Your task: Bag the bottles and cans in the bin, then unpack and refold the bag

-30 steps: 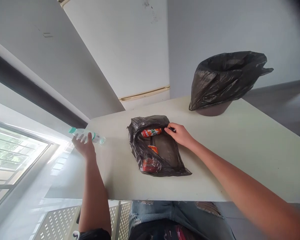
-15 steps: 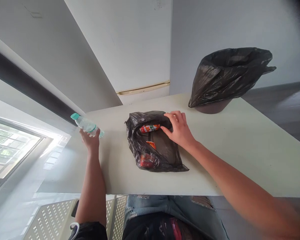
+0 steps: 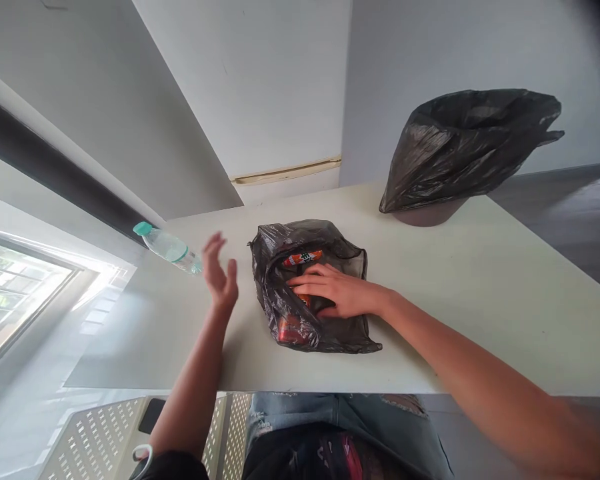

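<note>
Plainly, the left grip [image 3: 221,272] is wide open and empty, just beside the base of the bottle [image 3: 167,249] — which lies on its side on the table [image 3: 465,287]. Inside the black bag [image 3: 266,283], the right grip [image 3: 339,292] spreads loosely over an orange item [image 3: 305,299], near a can [image 3: 303,257] — whether it clasps anything, I cannot tell.

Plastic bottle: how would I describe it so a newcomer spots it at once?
Start at the white table and go to its left end, nearest the window. Just left of the person's left hand is the plastic bottle. It is see-through with a teal cap, unlike the black plastic bag in mid-table.
</note>
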The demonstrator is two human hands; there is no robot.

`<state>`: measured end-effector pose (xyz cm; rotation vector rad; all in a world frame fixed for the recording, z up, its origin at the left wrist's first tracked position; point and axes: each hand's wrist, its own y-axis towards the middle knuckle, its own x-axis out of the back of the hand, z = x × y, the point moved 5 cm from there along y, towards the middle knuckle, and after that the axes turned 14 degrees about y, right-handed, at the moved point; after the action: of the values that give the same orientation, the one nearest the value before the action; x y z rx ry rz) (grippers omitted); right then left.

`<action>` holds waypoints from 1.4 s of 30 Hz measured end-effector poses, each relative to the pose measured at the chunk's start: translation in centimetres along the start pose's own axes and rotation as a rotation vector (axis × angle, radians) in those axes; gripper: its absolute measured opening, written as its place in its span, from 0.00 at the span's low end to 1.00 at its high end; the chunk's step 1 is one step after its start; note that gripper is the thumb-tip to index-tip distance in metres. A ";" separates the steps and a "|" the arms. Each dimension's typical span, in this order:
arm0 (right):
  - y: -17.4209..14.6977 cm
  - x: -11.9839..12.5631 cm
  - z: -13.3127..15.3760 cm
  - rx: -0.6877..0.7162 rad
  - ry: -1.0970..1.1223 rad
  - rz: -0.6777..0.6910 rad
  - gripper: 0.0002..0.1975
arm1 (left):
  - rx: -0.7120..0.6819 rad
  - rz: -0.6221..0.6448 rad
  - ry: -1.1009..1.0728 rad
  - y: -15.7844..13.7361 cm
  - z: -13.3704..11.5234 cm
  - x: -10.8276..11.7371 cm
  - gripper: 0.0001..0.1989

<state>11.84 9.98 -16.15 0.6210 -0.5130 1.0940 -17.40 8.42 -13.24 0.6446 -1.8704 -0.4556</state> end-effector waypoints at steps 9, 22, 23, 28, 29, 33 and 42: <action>-0.1 1.6 0.7 0.014 0.095 -0.078 0.23 | -0.549 0.364 -0.352 -2.0 -6.6 -1.7 0.28; -1.7 4.1 -0.3 -0.062 0.836 -0.542 0.43 | -0.258 0.820 -0.807 -3.6 -7.2 -4.3 0.35; -1.3 3.6 0.0 -0.062 0.846 -0.517 0.42 | -0.259 0.846 -0.849 -3.7 -7.2 -4.4 0.37; 0.1 1.3 1.3 0.054 0.866 -0.433 0.41 | -0.426 0.804 -0.876 -3.3 -7.3 -3.9 0.44; 0.3 1.0 1.3 0.071 0.864 -0.430 0.42 | -0.457 0.812 -0.868 -3.4 -7.3 -3.8 0.45; 0.3 1.2 1.1 0.124 0.794 -0.520 0.45 | -0.427 0.762 -0.885 -3.4 -6.3 -3.5 0.39; -1.4 3.8 -2.3 -0.204 -0.009 -0.442 0.21 | 0.296 -0.258 -0.676 0.7 1.9 -1.9 0.32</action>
<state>14.77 13.54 -15.57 0.5278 -0.4604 0.6129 -18.75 10.14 -14.88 1.0277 -2.5362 -0.6220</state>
